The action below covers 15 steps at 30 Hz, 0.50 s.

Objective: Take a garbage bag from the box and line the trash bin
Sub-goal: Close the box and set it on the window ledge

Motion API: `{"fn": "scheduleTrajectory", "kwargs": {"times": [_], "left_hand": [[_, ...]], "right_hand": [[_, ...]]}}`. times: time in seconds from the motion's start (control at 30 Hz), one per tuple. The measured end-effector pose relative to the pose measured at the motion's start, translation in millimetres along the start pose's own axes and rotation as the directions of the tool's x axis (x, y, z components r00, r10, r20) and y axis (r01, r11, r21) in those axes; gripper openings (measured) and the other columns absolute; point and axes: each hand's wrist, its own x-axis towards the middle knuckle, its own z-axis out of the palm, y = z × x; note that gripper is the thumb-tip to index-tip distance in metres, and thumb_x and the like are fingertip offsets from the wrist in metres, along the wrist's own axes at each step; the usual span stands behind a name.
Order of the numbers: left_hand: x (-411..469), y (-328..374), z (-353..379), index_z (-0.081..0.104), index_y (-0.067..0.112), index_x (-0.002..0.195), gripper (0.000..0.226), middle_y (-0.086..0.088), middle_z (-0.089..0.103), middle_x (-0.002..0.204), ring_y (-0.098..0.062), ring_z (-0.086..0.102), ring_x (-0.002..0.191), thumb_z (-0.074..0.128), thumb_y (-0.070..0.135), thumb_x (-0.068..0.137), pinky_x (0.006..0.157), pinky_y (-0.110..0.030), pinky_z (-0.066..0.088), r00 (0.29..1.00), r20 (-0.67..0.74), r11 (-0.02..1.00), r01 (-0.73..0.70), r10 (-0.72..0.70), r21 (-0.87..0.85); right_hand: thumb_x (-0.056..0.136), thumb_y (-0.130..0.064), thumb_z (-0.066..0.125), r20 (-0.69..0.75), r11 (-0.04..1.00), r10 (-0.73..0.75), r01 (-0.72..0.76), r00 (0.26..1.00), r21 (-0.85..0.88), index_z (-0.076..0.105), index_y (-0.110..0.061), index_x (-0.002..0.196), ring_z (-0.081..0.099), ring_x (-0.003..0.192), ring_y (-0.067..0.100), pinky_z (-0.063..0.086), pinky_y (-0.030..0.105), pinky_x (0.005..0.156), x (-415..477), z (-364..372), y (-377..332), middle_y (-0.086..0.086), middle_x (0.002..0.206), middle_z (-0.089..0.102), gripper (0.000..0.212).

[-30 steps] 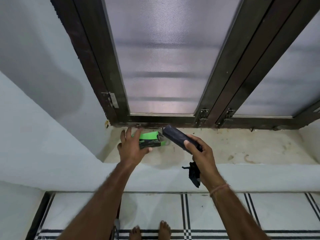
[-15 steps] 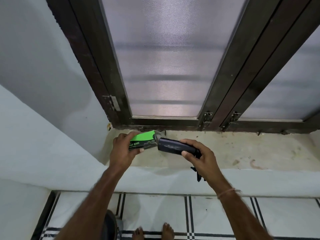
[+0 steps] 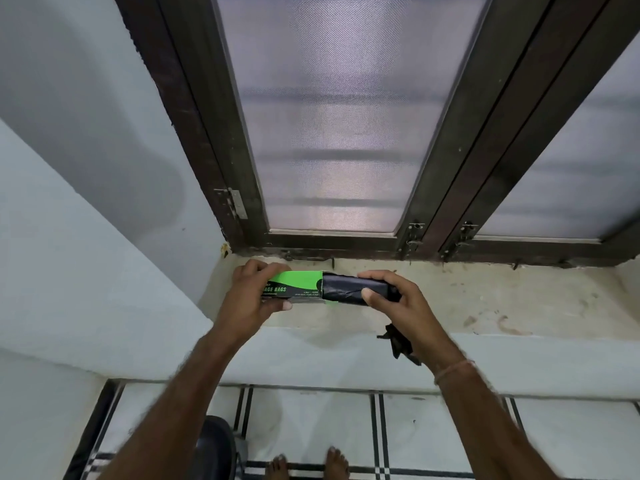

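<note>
Over the window sill my left hand (image 3: 250, 299) grips a green and black garbage bag box (image 3: 294, 287) by its left end. A black roll of garbage bags (image 3: 346, 289) sticks out of the box's right opening, its left end inside the box. My right hand (image 3: 394, 308) is closed around the roll's right end. A loose black garbage bag (image 3: 396, 342) hangs from under the same palm. A dark round trash bin (image 3: 214, 448) shows partly at the bottom, behind my left forearm.
The stained beige sill (image 3: 485, 299) runs to the right below a dark-framed window with frosted panes (image 3: 332, 133). A white wall (image 3: 69, 237) slants in on the left. White floor tiles with black lines (image 3: 311, 427) and my bare toes lie below.
The roll was tilted up and apart from the box. My right hand has levelled it and pushed its left end into the box, which my left hand has turned sideways.
</note>
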Motion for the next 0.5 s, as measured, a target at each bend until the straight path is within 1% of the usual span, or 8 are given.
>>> {"fn": "scheduleTrajectory", "kwargs": {"times": [0.07, 0.13, 0.17, 0.2, 0.27, 0.37, 0.43, 0.5], "left_hand": [[-3.5, 2.5, 3.3, 0.064, 0.03, 0.134, 0.06, 0.001, 0.053, 0.116, -0.019, 0.042, 0.114, 0.087, 0.023, 0.079, 0.088, -0.02, 0.037, 1.0, -0.008, 1.0, -0.009, 0.009, -0.017], [-8.1, 7.1, 6.1, 0.064, 0.03, 0.134, 0.059, 0.001, 0.053, 0.117, -0.019, 0.042, 0.115, 0.087, 0.022, 0.08, 0.091, -0.025, 0.04, 1.0, -0.006, 0.999, -0.018, 0.018, -0.03], [-10.3, 8.8, 7.5, 0.064, 0.03, 0.134, 0.058, 0.001, 0.054, 0.117, -0.019, 0.042, 0.116, 0.086, 0.021, 0.08, 0.092, -0.028, 0.042, 1.0, -0.004, 0.999, -0.029, 0.029, -0.034], [-12.4, 10.1, 8.6, 0.064, 0.031, 0.133, 0.058, 0.001, 0.054, 0.117, -0.019, 0.043, 0.115, 0.086, 0.021, 0.081, 0.093, -0.029, 0.043, 0.999, 0.001, 0.998, -0.041, 0.041, -0.038], [-16.4, 11.7, 11.5, 0.064, 0.032, 0.133, 0.056, 0.002, 0.053, 0.116, -0.019, 0.043, 0.115, 0.085, 0.024, 0.081, 0.092, -0.024, 0.041, 0.998, 0.019, 0.997, -0.064, 0.065, -0.049], [-21.8, 11.1, 16.4, 0.064, 0.035, 0.131, 0.056, 0.006, 0.053, 0.114, -0.02, 0.046, 0.113, 0.079, 0.038, 0.077, 0.09, -0.018, 0.038, 0.998, 0.019, 0.997, -0.053, 0.054, -0.064], [-26.3, 8.7, 18.7, 0.064, 0.036, 0.13, 0.057, 0.009, 0.054, 0.11, -0.022, 0.049, 0.111, 0.077, 0.042, 0.074, 0.09, -0.023, 0.041, 1.0, 0.0, 0.996, -0.015, 0.015, -0.088], [-32.0, 4.5, 21.1, 0.064, 0.036, 0.13, 0.059, 0.008, 0.055, 0.109, -0.024, 0.053, 0.11, 0.077, 0.048, 0.073, 0.092, -0.032, 0.047, 0.999, -0.023, 0.992, 0.032, -0.035, -0.125]], "right_hand": [[0.097, -0.015, 0.071, -0.016, 0.991, 0.076, -0.074, 0.997, 0.107, 0.075, -0.019, 0.115, 0.066, 0.083, -0.007, 0.051, 0.011, 0.071, -5.1, 5.2, -2.7, -0.004, 0.104, 0.074, 0.019], [0.097, -0.017, 0.071, -0.009, 0.977, 0.151, -0.148, 0.989, 0.154, 0.078, -0.019, 0.112, 0.058, 0.061, -0.005, 0.044, 0.011, 0.06, -7.5, 7.8, -1.2, -0.004, 0.093, 0.07, 0.016], [0.097, -0.019, 0.071, 0.008, 0.97, 0.183, -0.182, 0.983, 0.16, 0.078, -0.02, 0.111, 0.052, 0.056, -0.002, 0.04, 0.013, 0.058, -8.4, 8.9, -0.4, -0.002, 0.09, 0.068, 0.015], [0.097, -0.02, 0.072, 0.026, 0.964, 0.209, -0.21, 0.978, 0.162, 0.079, -0.02, 0.111, 0.046, 0.054, 0.001, 0.037, 0.015, 0.056, -8.2, 10.2, 0.5, -0.001, 0.088, 0.066, 0.016], [0.096, -0.022, 0.072, 0.052, 0.956, 0.242, -0.248, 0.969, 0.158, 0.078, -0.019, 0.112, 0.04, 0.051, 0.004, 0.034, 0.015, 0.052, -8.8, 14.4, -0.2, -0.001, 0.085, 0.064, 0.017], [0.097, -0.026, 0.072, 0.058, 0.953, 0.252, -0.258, 0.966, 0.158, 0.076, -0.019, 0.113, 0.038, 0.049, 0.002, 0.033, 0.014, 0.05, -11.0, 21.0, -1.8, -0.008, 0.076, 0.062, 0.018], [0.099, -0.032, 0.069, 0.036, 0.945, 0.284, -0.286, 0.958, 0.157, 0.073, -0.022, 0.113, 0.037, 0.051, 0.006, 0.033, 0.018, 0.051, -12.3, 23.6, -0.8, -0.008, 0.072, 0.057, 0.018], [0.098, -0.038, 0.069, -0.009, 0.933, 0.328, -0.323, 0.945, 0.158, 0.068, -0.027, 0.114, 0.037, 0.054, 0.009, 0.033, 0.023, 0.055, -14.3, 27.1, 0.1, -0.002, 0.074, 0.052, 0.019]]}}
